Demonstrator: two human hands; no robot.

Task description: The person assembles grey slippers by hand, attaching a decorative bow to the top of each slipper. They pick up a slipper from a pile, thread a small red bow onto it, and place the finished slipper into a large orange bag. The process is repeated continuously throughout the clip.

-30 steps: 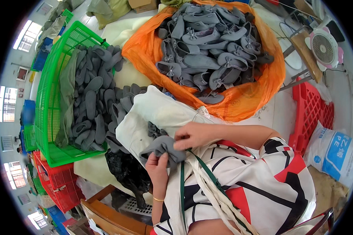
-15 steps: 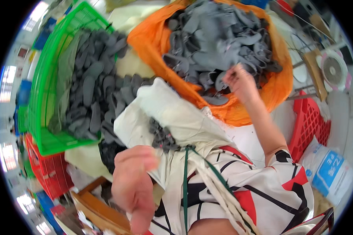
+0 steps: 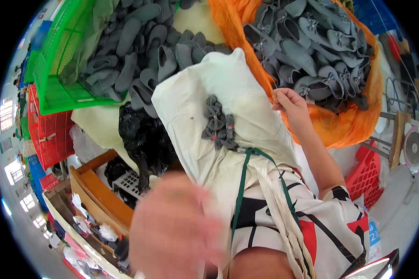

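Observation:
My right hand is held at the near left rim of the orange sack, fingertips pinched together. A thin line shows at the fingertips, too fine to name. Grey flat shoes, many with small bows, fill the sack beyond that hand. Large and smeared by motion, my left hand is low in the view, and its fingers cannot be made out. Between the hands, a pale cloth covers my lap. Several loose grey fabric bows lie on it in a small cluster.
On the left stands a green plastic crate, more grey shoes heaped in and beside it. Below are a red crate, a black plastic bag and a wooden drawer frame. A red basket and a fan stand right.
My right hand has drawn back from over the shoes to the sack's near left rim. A grey blur above the pile is gone. The left hand appears larger, and the whole view has shifted.

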